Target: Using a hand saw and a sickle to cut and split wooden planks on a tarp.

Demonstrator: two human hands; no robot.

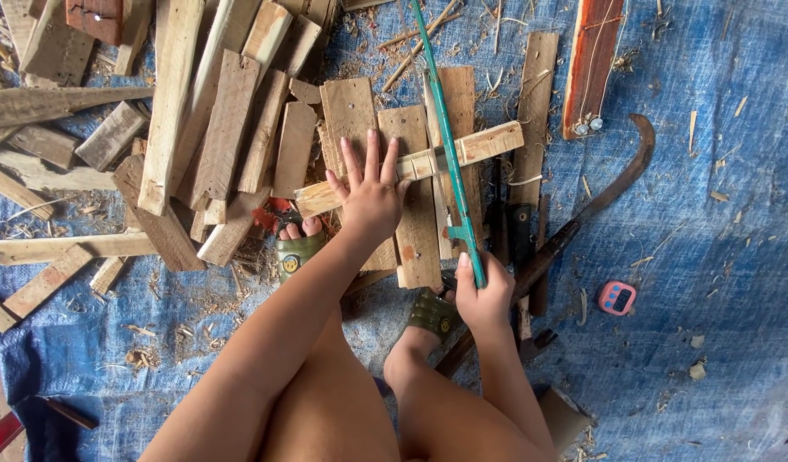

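Head view. Nearest the lens: bare knees and forearms at 6 o'clock, feet in green sandals (298, 254) planted on the board pile. Right hand (482, 295) clenched round the handle of a green-framed saw (449, 145), frame running up toward 12 o'clock, blade set across a pale wooden slat (488, 143). Left hand (372, 192) spread flat, fingers fanned toward 12 o'clock, pressing the same slat down, grasping nothing. Slat lying crosswise at frame centre, tilted from 8 to 2 o'clock, resting on several upright-lying boards (415, 222). Judged handling: slat light, stiff, dry, rough-surfaced with splinter risk, not fragile, inclined to skid and chatter under the blade unless pinned; best held flat-palmed just beside the cut line, on the longer end, fingers kept apart from the teeth. Saw judged light, narrow frame springy, best gripped at the handle only. Heap of scrap planks (167, 111) at 10 o'clock. Curved dark blade with long handle (616, 175) at 3 o'clock, well apart from both hands. Reddish plank (592, 60) at 1 o'clock. Small pink device (617, 297) at 4 o'clock. Blue tarpaulin (736, 257) beneath everything, strewn with shavings.
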